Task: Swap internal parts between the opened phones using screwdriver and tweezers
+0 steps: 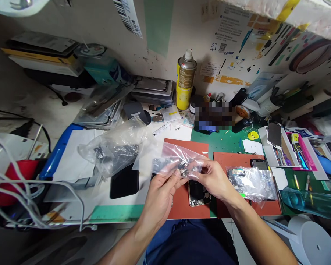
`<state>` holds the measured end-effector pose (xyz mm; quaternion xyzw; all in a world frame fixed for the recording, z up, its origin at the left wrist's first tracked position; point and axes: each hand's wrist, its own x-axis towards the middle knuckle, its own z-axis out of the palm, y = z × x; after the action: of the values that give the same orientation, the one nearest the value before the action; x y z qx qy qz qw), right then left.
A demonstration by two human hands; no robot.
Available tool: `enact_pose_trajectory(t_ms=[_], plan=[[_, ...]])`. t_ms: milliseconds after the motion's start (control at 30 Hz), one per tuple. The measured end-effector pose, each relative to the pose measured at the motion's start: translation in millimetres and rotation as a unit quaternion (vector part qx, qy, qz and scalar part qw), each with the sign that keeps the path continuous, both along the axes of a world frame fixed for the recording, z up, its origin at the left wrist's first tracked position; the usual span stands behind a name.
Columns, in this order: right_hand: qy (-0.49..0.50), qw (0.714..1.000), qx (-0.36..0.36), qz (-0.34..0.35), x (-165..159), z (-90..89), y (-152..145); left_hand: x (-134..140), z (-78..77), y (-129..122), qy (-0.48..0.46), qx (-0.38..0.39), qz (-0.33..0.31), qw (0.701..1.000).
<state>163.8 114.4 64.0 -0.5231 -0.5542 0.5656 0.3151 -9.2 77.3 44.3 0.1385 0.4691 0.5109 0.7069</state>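
Observation:
Between my two hands is a clear plastic bag (172,152) with small dark and metallic parts inside. My left hand (165,187) pinches its lower edge, thumb on top. The fingers of my right hand (209,177) are closed on the bag's right end. Below them an opened phone frame (200,197) lies on a reddish-brown mat (182,209), partly covered by my hands. Left of the bag rests a black phone-shaped slab (124,184), and over its top edge a larger crumpled clear bag (118,151) with dark contents.
A second reddish mat (220,209) at right carries a bag of circuit parts (251,182) and a phone (258,163). A yellow spray can (185,81) stands by the wall. Trays of tools (281,154) and a clear bottle (314,201) are at right. White cables (79,198) hang at left.

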Motion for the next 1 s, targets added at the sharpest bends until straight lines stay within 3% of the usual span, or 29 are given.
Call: enact_pose_trajectory(t_ms=[133, 300, 433, 567, 700, 1000], plan=[[0.012, 1.0, -0.007, -0.016, 1.1, 2.8, -2.8, -0.2, 0.1, 0.6, -0.005, 0.012, -0.007, 1.0], [-0.032, 0.995, 0.028, -0.093, 1.0, -2.7, -6.3, 0.9, -2.7, 1.1, 0.005, 0.005, 0.007, 1.0], [-0.011, 0.99, 0.039, -0.136, -1.4, -7.4, -8.4, 2.0, -2.9, 0.8, 0.015, 0.013, 0.0, 1.0], [-0.01, 0.992, 0.088, -0.087, 2.2, -7.0, -9.3, 1.8, -3.1, 0.2, 0.012, 0.01, 0.009, 1.0], [-0.054, 0.996, 0.068, -0.026, 6.9, -4.7, -8.5, 1.7, -3.6, -0.3, 0.01, 0.02, 0.0, 1.0], [-0.053, 0.994, 0.093, 0.009, 7.0, -8.1, -5.7, 3.5, -3.9, -1.1, 0.013, 0.045, -0.024, 0.999]])
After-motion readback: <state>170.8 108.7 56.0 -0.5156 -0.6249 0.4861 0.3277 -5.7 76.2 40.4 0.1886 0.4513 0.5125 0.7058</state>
